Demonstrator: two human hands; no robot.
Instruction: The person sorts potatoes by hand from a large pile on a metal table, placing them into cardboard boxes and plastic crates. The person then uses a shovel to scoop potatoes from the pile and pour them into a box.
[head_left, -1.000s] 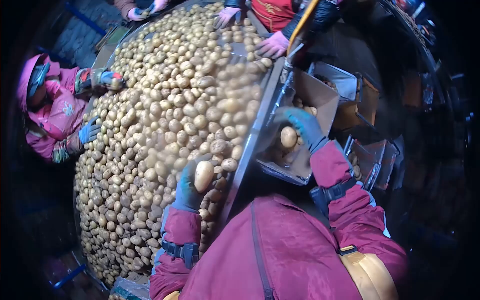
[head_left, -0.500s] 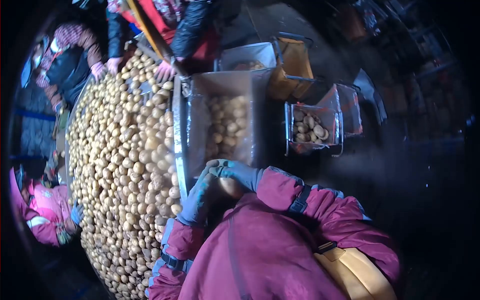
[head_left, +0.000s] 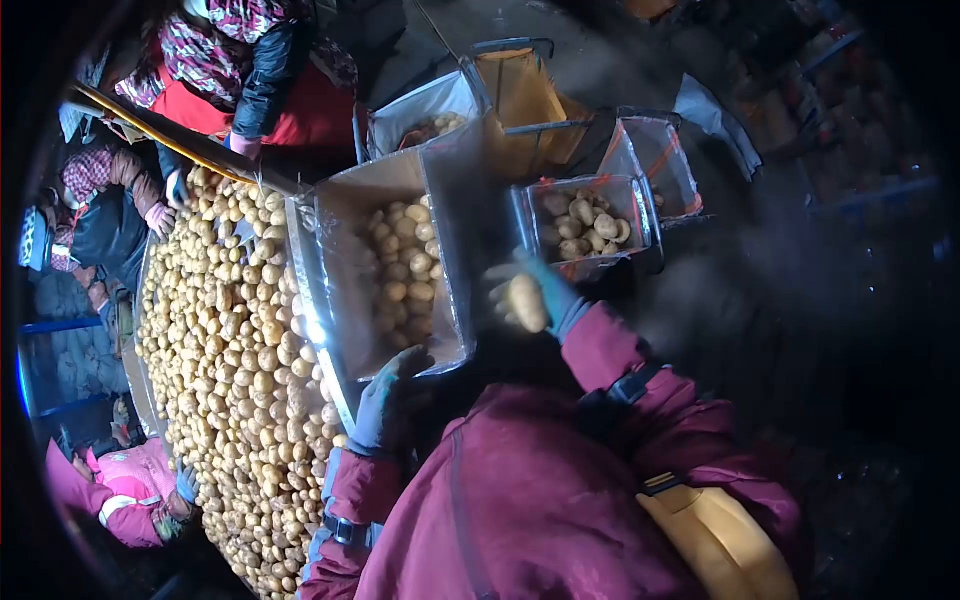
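Observation:
My right hand (head_left: 548,287), in a blue-grey glove, grips a single pale potato (head_left: 527,304). It is between the lined box and a smaller bin (head_left: 645,240) that has potatoes in it, and is slightly blurred. My left hand (head_left: 384,398), gloved the same way, is at the near corner of the lined box (head_left: 375,190), beside the metal table edge (head_left: 335,385). Its fingers point away from me, stretched out, with nothing visible in them. Many potatoes (head_left: 405,265) lie inside that box. To the left a large heap of potatoes (head_left: 240,370) covers the sorting table.
A white-lined bin (head_left: 395,105) and a yellow bin (head_left: 515,90) stand beyond the box. Another clear-lined bin (head_left: 675,175) is behind the smaller one. Co-workers (head_left: 225,70) stand around the far and left sides of the table. A long wooden bar (head_left: 165,133) slants above its far end.
My hands have come apart. My right hand has moved right and away from me with the potato; my left stays near the table edge. The view has shifted, and a co-worker's arms have moved.

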